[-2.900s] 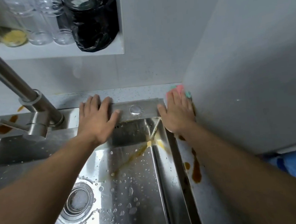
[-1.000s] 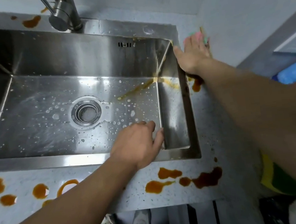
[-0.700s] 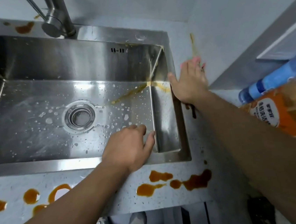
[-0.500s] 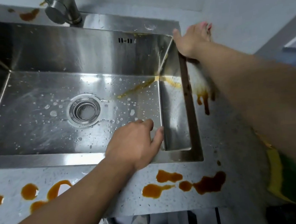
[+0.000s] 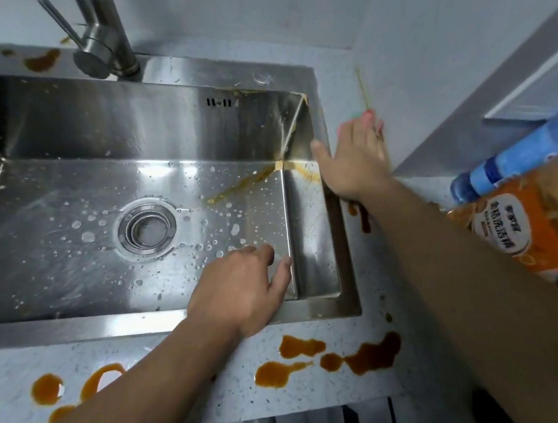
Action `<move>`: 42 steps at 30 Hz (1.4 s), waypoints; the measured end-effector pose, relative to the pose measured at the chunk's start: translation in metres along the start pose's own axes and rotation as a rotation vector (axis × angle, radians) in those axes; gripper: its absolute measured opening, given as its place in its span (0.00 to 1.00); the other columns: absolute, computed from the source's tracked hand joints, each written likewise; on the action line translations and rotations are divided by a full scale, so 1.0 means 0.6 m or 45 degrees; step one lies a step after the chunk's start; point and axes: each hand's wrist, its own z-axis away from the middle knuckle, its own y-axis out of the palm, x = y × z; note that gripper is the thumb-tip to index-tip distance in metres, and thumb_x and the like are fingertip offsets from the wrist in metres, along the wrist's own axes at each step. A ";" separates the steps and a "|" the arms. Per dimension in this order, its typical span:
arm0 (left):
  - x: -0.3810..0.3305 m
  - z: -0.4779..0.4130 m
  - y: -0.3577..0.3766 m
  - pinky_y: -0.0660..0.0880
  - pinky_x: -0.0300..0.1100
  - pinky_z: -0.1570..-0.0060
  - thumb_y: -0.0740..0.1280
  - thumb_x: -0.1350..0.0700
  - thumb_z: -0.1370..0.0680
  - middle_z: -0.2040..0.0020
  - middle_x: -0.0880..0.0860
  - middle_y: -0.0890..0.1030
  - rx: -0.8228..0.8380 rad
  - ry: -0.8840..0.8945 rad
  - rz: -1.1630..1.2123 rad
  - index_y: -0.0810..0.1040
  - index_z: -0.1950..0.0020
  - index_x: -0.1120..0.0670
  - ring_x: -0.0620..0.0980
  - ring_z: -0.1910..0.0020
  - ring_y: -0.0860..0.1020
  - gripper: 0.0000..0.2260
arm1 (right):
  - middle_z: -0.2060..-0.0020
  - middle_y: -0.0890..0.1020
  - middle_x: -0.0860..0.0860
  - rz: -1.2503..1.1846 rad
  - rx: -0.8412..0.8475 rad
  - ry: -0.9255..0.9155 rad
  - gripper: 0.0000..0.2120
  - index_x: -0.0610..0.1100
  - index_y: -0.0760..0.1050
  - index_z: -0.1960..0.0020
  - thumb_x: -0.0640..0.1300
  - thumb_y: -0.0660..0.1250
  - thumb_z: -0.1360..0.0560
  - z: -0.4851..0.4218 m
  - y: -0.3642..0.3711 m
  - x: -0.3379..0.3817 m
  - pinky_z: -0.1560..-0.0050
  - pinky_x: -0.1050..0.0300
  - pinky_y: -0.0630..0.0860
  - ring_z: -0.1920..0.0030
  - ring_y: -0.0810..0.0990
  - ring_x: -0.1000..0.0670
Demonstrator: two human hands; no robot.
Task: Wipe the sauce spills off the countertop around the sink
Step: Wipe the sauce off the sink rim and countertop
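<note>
Flatly, fingers [image 5: 361, 135] straight toward twelve, the right hand [image 5: 351, 162] presses a pink-and-green cloth [image 5: 369, 117] onto speckled grey countertop [image 5: 366, 271] at three o'clock of the steel sink [image 5: 76, 329]; left hand [image 5: 241, 291] rests loose at six.

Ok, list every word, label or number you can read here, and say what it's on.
Orange bottle, white label: a row of dark Chinese characters with a small logo above, too blurred to read reliably.
Blue bottle, darker band: no legible text.
Nothing else shows writing.
</note>
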 end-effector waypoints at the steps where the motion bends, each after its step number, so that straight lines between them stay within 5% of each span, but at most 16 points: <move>1: 0.001 0.000 0.001 0.68 0.46 0.61 0.48 0.38 0.17 0.54 0.49 0.79 -0.016 0.005 -0.001 0.72 0.52 0.47 0.49 0.59 0.75 0.19 | 0.17 0.40 0.40 -0.006 0.026 -0.027 0.41 0.39 0.43 0.16 0.67 0.43 0.18 -0.023 -0.010 0.006 0.19 0.43 0.38 0.18 0.35 0.42; 4: 0.002 0.000 0.003 0.72 0.46 0.61 0.48 0.38 0.17 0.56 0.48 0.79 -0.045 0.007 0.017 0.72 0.55 0.47 0.50 0.60 0.76 0.19 | 0.17 0.38 0.42 -0.029 0.061 -0.062 0.39 0.41 0.42 0.16 0.66 0.42 0.17 -0.025 -0.016 0.012 0.19 0.42 0.38 0.18 0.34 0.44; 9: -0.002 0.001 -0.007 0.77 0.49 0.58 0.48 0.38 0.17 0.58 0.49 0.79 -0.014 0.003 0.027 0.73 0.56 0.48 0.51 0.61 0.76 0.20 | 0.17 0.38 0.50 -0.042 0.024 -0.107 0.33 0.49 0.41 0.16 0.61 0.44 0.15 0.207 0.041 -0.030 0.19 0.42 0.38 0.18 0.33 0.47; 16: 0.002 0.000 -0.001 0.73 0.47 0.62 0.49 0.39 0.17 0.60 0.50 0.78 -0.012 0.017 0.010 0.73 0.57 0.50 0.52 0.62 0.75 0.21 | 0.18 0.35 0.51 0.018 0.111 -0.112 0.32 0.51 0.39 0.16 0.62 0.41 0.16 0.137 0.025 -0.035 0.20 0.42 0.34 0.20 0.30 0.50; 22: 0.003 -0.003 0.000 0.76 0.48 0.61 0.48 0.39 0.17 0.61 0.50 0.78 -0.005 0.047 0.036 0.73 0.58 0.49 0.51 0.63 0.75 0.22 | 0.19 0.31 0.54 -0.017 0.164 -0.214 0.36 0.52 0.36 0.17 0.64 0.31 0.23 0.322 0.069 -0.062 0.19 0.39 0.38 0.21 0.26 0.52; 28: 0.004 0.000 0.001 0.72 0.46 0.63 0.48 0.41 0.16 0.62 0.50 0.77 -0.025 0.061 0.020 0.73 0.59 0.50 0.50 0.64 0.75 0.21 | 0.17 0.36 0.50 -0.020 0.088 -0.066 0.32 0.49 0.39 0.17 0.60 0.38 0.17 0.194 0.038 -0.064 0.19 0.37 0.41 0.19 0.32 0.48; 34: 0.001 -0.003 -0.001 0.68 0.46 0.64 0.48 0.41 0.16 0.63 0.50 0.75 -0.025 0.077 -0.005 0.70 0.60 0.49 0.50 0.65 0.74 0.20 | 0.19 0.31 0.53 -0.064 0.125 -0.217 0.36 0.50 0.36 0.17 0.63 0.35 0.20 0.358 0.076 -0.070 0.19 0.44 0.36 0.21 0.27 0.53; 42: 0.004 -0.002 0.007 0.66 0.46 0.65 0.48 0.41 0.17 0.64 0.49 0.75 -0.068 0.068 -0.011 0.69 0.62 0.48 0.49 0.65 0.73 0.20 | 0.17 0.37 0.51 -0.015 0.072 -0.216 0.32 0.48 0.39 0.16 0.60 0.42 0.15 0.138 0.029 -0.020 0.19 0.43 0.37 0.19 0.32 0.50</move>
